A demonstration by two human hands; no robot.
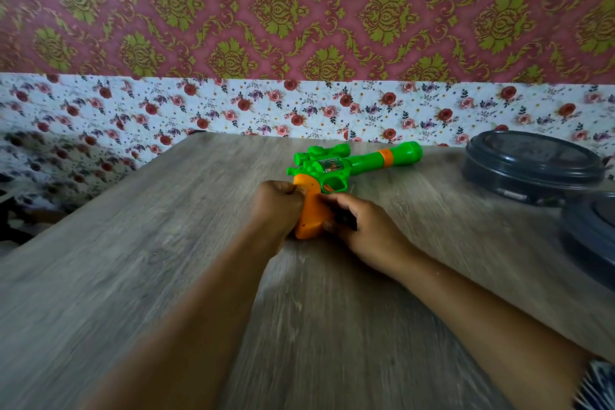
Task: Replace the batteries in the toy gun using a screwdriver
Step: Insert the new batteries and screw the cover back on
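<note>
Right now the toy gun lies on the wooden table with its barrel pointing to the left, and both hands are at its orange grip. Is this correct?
Not quite. The head view shows the toy gun on the wooden table with its barrel pointing right, toward the dark round containers. The left hand and right hand are indeed at its orange grip.

I see the toy gun (pixel 346 173) lying on its side on the table (pixel 133 276), toward the far edge, its barrel pointing right and its grip toward me. My left hand (pixel 278 206) is at the left of the grip and my right hand (pixel 362 230) at its right, both touching it. Under the right hand's fingers sits what may be the screwdriver (pixel 346 219); blur hides it. Well right of the gun, 2 round containers (pixel 532 166) rest on the table, 1 nearer me at the frame edge. The wall (pixel 299 27) stands behind the table.
</note>
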